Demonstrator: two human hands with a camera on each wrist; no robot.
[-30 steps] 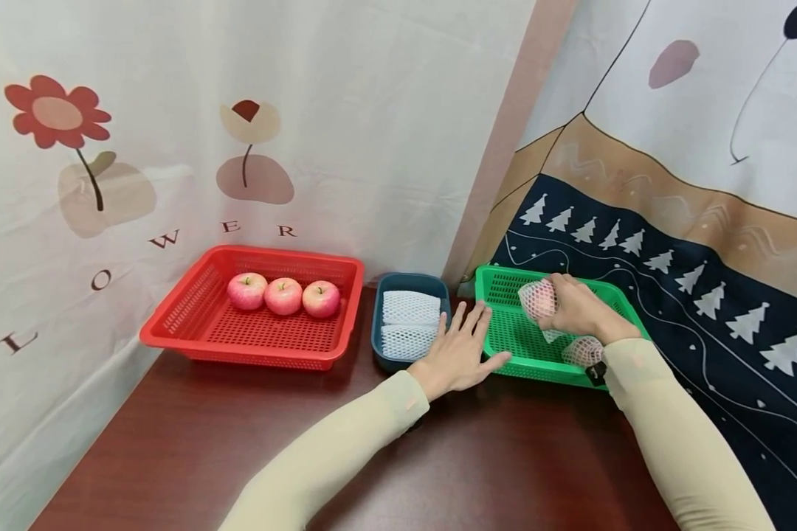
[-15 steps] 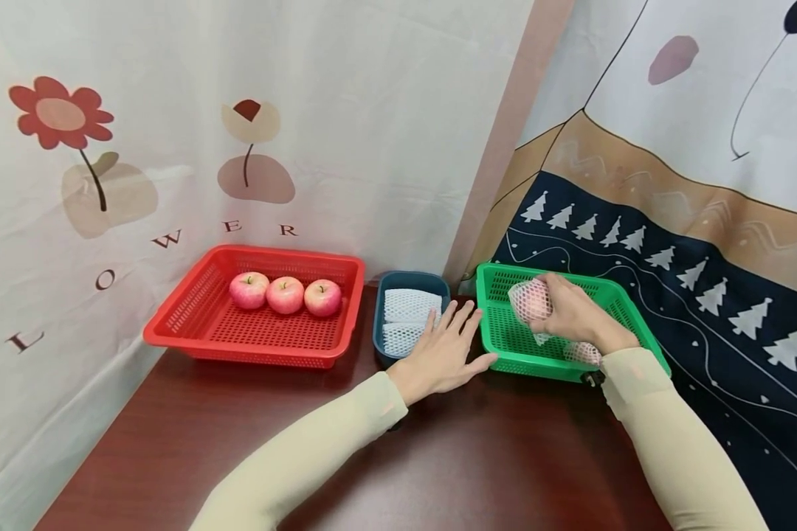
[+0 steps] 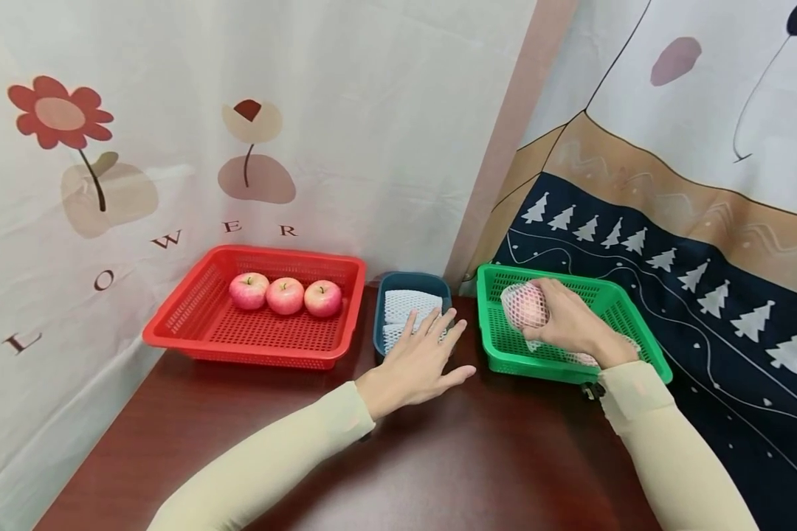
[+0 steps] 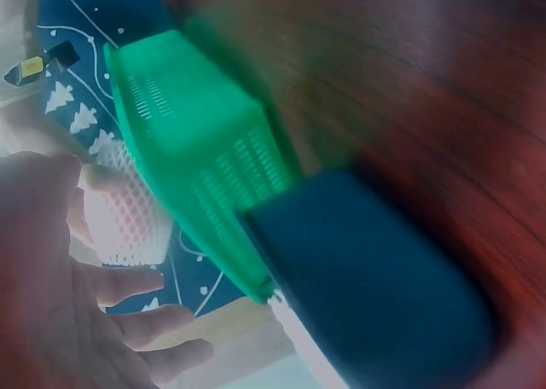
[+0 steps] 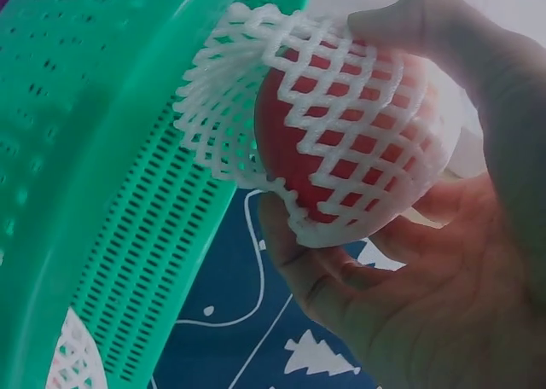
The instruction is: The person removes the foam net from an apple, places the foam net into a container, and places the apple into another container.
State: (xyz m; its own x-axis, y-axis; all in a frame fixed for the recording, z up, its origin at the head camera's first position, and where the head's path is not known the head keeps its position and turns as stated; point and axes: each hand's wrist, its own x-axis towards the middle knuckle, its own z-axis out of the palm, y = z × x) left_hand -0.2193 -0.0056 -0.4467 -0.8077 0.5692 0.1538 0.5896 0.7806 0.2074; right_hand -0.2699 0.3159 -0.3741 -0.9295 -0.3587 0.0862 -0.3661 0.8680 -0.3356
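Netted apple (image 3: 525, 306), held by your right hand (image 3: 570, 318) above the inside of the green basket (image 3: 531, 367), as seen from your head and wrist cameras. Largest first: the dark reddish worktop (image 3: 478, 457) carries all three containers. At left, the red basket (image 3: 239, 357) is unchanged over the last second, with its three bare apples (image 3: 285, 296) in a row. At right, the green basket holds at least one other netted fruit (image 3: 583, 359), now largely covered by your right wrist. Between the two baskets stands the blue container (image 3: 413, 279) with its white foam nets (image 3: 409, 304).

Your left hand (image 3: 412, 366) has drawn back from the green basket's rim toward the near side of the blue container; its fingers are spread wide and hold nothing. Your right hand has shifted slightly leftward with the netted apple. Its fingers curl round the fruit, thumb opposite, while the net's loose end flares past the apple. Contact between the netted apple and the basket floor cannot be told.

Judged from these shifts, the netted apple depends on your right hand alone and is unreleased, while your left hand is free.
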